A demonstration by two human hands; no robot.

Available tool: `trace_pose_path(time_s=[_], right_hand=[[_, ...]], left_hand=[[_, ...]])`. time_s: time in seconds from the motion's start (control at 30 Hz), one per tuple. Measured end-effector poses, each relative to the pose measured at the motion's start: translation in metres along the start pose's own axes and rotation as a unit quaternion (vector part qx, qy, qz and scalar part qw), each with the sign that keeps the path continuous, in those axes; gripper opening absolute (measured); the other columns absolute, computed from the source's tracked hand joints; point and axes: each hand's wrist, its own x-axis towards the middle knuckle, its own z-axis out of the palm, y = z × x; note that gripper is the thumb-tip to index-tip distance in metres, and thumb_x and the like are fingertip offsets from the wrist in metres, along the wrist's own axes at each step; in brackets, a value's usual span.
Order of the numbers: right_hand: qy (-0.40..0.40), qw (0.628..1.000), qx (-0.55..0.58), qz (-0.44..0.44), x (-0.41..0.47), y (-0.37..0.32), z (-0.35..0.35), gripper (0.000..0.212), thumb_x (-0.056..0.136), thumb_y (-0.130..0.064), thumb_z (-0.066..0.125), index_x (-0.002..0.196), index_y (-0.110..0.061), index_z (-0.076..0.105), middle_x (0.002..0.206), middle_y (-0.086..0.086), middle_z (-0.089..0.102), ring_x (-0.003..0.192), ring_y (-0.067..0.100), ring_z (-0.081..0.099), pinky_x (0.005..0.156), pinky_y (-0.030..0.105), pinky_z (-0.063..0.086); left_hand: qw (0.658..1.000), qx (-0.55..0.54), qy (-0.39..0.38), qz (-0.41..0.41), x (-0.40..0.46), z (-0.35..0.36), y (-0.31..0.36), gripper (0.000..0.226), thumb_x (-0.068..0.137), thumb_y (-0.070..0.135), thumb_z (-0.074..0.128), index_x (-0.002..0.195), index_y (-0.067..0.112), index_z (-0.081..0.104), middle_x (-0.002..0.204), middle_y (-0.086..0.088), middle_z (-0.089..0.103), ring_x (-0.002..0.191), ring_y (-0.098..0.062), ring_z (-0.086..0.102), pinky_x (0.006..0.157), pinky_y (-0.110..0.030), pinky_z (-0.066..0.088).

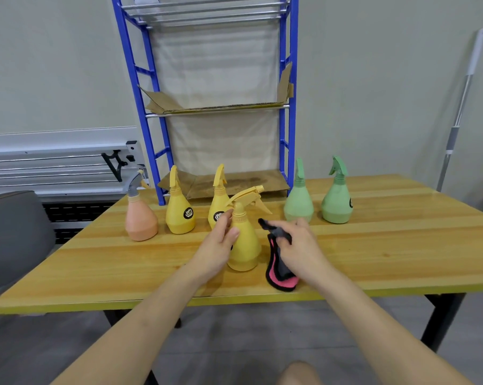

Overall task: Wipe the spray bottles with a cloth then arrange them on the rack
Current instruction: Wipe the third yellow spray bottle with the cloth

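Note:
A yellow spray bottle [244, 245] stands near the front of the wooden table [387, 245]. My left hand [219, 243] is at its left side, with thumb and fingers round its neck. My right hand [298, 243] grips a black and pink cloth [277, 273] just right of the bottle; the cloth's lower end rests on the table. Behind stand two more yellow bottles [179, 209] [218, 207], an orange bottle with a grey head [140, 218] at the left, and two green bottles [298, 201] [337, 201] at the right. The blue rack [286, 107] stands at the table's back.
Cardboard sheets [229, 183] line the rack's lower and middle shelves; the top shelf is metal bars. A grey chair [12, 234] is at the left, a mop handle [457, 115] leans on the wall at the right. White rails run along the left wall.

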Motion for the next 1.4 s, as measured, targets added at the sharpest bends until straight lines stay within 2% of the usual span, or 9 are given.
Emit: trace_pose_path(time_s=[0.13,0.23,0.33,0.43,0.53,0.77,0.9,1.27,1.4], right_hand=[[0.075,0.996,0.032,0.036,0.003,-0.001,-0.006,0.045,0.102,-0.005,0.053,0.142,-0.023,0.059,0.115,0.002,0.045,0.104,0.012,0.046,0.095,0.014,0.032],[0.107,0.991,0.074,0.023,0.011,-0.014,-0.015,0.047,0.102,-0.007,0.053,0.143,-0.028,0.057,0.116,0.002,0.046,0.104,0.011,0.048,0.089,0.010,0.036],[0.055,0.996,0.067,-0.021,0.011,-0.027,-0.014,0.047,0.103,-0.007,0.052,0.144,-0.029,0.056,0.116,0.002,0.047,0.106,0.009,0.048,0.086,-0.002,0.034],[0.008,0.998,0.055,-0.023,0.005,-0.025,-0.008,0.048,0.103,-0.006,0.052,0.146,-0.027,0.055,0.114,0.000,0.047,0.107,0.010,0.049,0.101,0.012,0.039],[-0.016,0.998,0.053,-0.016,0.000,-0.020,-0.009,0.043,0.103,-0.007,0.052,0.140,-0.027,0.060,0.113,-0.003,0.047,0.102,0.002,0.048,0.087,0.002,0.036],[0.006,0.996,0.093,0.001,-0.001,-0.022,-0.008,0.042,0.102,-0.008,0.052,0.135,-0.033,0.062,0.110,-0.004,0.048,0.103,0.006,0.051,0.079,0.003,0.037],[0.008,0.994,0.110,-0.012,-0.003,-0.029,-0.003,0.042,0.102,-0.007,0.053,0.135,-0.032,0.063,0.114,0.001,0.050,0.103,0.002,0.050,0.083,-0.002,0.034],[-0.019,0.993,0.105,-0.045,-0.011,-0.038,0.015,0.044,0.100,-0.006,0.055,0.134,-0.032,0.064,0.110,-0.003,0.049,0.105,0.003,0.052,0.090,0.007,0.034],[0.037,0.992,0.117,-0.032,-0.008,-0.038,0.015,0.043,0.099,-0.004,0.057,0.134,-0.027,0.065,0.113,0.002,0.051,0.101,-0.002,0.050,0.083,-0.006,0.029]], left_hand=[[0.997,-0.064,0.019,-0.031,0.000,0.003,0.004,0.038,0.108,0.028,0.047,0.143,0.033,0.032,0.148,0.004,0.050,0.133,-0.007,0.050,0.114,-0.033,0.042],[0.996,-0.009,0.079,-0.032,0.001,0.009,0.007,0.043,0.099,0.041,0.062,0.135,0.032,0.039,0.138,0.003,0.047,0.130,-0.012,0.044,0.110,-0.033,0.040],[0.990,0.050,0.129,-0.018,0.005,0.011,0.008,0.046,0.094,0.043,0.068,0.132,0.025,0.049,0.126,-0.001,0.048,0.119,-0.018,0.047,0.103,-0.033,0.043],[0.990,0.062,0.129,-0.013,0.006,0.009,0.008,0.047,0.099,0.035,0.065,0.139,0.017,0.052,0.126,-0.002,0.049,0.117,-0.019,0.049,0.098,-0.027,0.038],[0.990,0.057,0.126,-0.023,0.004,0.002,0.008,0.048,0.102,0.028,0.060,0.146,0.013,0.048,0.134,0.001,0.052,0.122,-0.015,0.051,0.106,-0.030,0.041],[0.981,-0.042,0.188,-0.033,-0.002,-0.003,0.016,0.033,0.103,0.023,0.059,0.134,0.025,0.052,0.122,0.005,0.063,0.114,-0.006,0.059,0.107,-0.038,0.049],[0.963,-0.022,0.263,0.055,-0.005,-0.005,0.035,0.022,0.102,0.035,0.058,0.124,0.035,0.058,0.116,0.000,0.059,0.107,-0.007,0.056,0.090,-0.022,0.048],[0.968,0.069,0.228,0.083,0.001,-0.020,0.065,0.012,0.100,0.030,0.062,0.109,0.033,0.069,0.107,0.016,0.068,0.097,0.005,0.062,0.082,-0.018,0.049],[0.972,0.041,0.224,0.060,-0.002,-0.028,0.067,0.016,0.102,0.023,0.059,0.113,0.028,0.069,0.103,0.016,0.071,0.096,-0.001,0.065,0.078,-0.014,0.049]])
